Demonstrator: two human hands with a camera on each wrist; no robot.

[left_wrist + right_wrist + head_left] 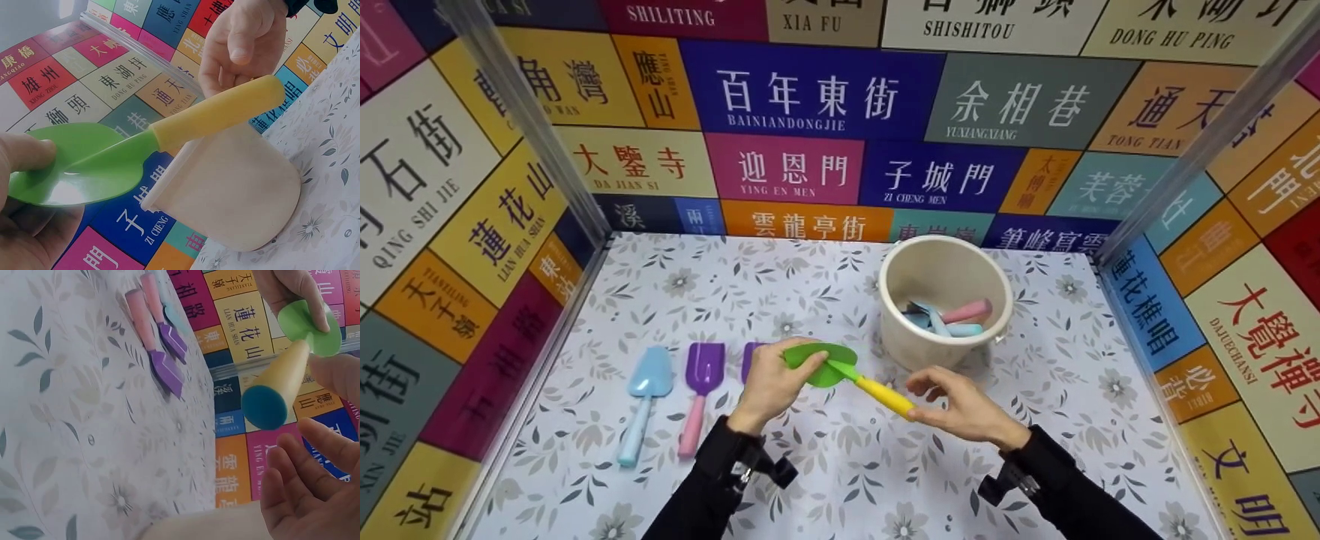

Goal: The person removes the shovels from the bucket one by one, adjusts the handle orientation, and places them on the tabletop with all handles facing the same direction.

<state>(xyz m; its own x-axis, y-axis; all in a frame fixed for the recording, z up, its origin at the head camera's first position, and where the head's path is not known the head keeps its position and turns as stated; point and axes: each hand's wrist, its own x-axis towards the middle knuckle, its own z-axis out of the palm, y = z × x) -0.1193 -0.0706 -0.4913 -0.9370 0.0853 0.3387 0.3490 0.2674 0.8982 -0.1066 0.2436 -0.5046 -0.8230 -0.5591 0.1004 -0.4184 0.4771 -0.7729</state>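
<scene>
A toy trowel with a green blade and a yellow handle (885,396) hangs above the table, its handle slanting down to the right. My left hand (774,381) pinches the green blade (79,163) between thumb and fingers. Beside the handle's blue end (264,408), my right hand (966,409) has its fingers spread and holds nothing. Its thumb is close to the handle; whether they touch I cannot tell. Behind both hands stands a cream bucket (911,349), with pink and light blue handled tools (969,310) lying inside.
On the table's left lie a light blue trowel (649,373) and a purple shovel with a pink handle (706,367). A second purple shovel (748,358) is partly covered by my left hand. Sign-patterned walls (810,90) enclose the back and sides of the flowered tabletop (810,487).
</scene>
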